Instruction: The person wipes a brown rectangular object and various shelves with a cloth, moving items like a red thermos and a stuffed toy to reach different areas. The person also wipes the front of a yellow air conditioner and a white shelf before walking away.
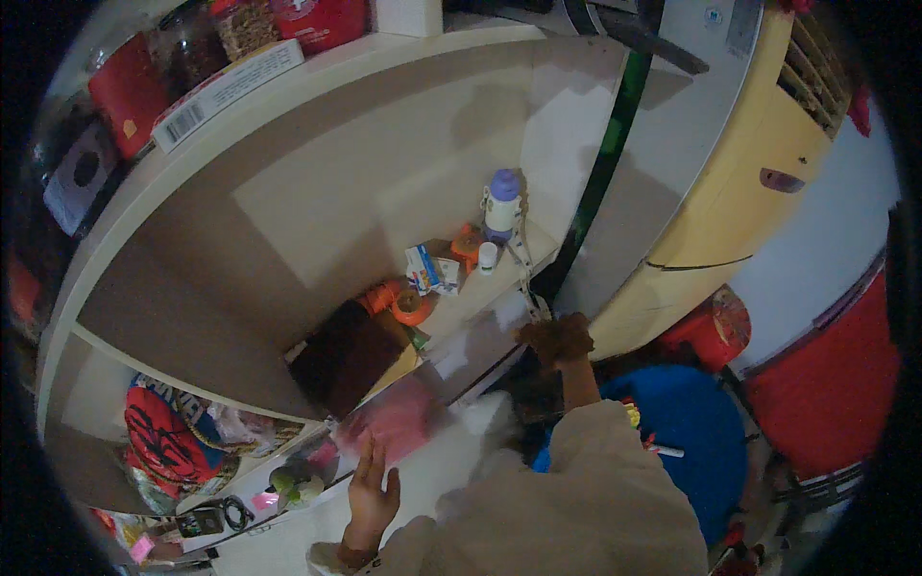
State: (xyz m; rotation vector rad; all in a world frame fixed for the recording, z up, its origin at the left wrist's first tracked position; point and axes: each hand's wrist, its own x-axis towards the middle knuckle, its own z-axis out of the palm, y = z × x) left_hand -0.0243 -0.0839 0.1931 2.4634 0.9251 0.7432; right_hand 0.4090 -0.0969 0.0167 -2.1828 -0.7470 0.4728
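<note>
My left hand (373, 489) is raised with its fingers apart, holding nothing visible. Just beyond its fingertips is a blurred, flat pink thing (400, 417), in front of the shelf edge. My right hand (558, 338) is at the shelf's right end, dark and unclear. A pale strap (529, 281) runs down to it from a white bottle with a purple lid (503, 201); whether the fingers grip the strap cannot be made out. On the shelf board stand a small white bottle (488, 258), small blue-and-white boxes (423, 270), orange items (410, 307) and a dark brown box-like object (346, 360).
A red and blue bag (173, 435) fills the lower left compartment. Jars and a long carton (229, 93) line the upper shelf. To the right are a cream-yellow panel (706, 230), a round blue surface (684, 432), a red container (709, 327) and a red seat (828, 389).
</note>
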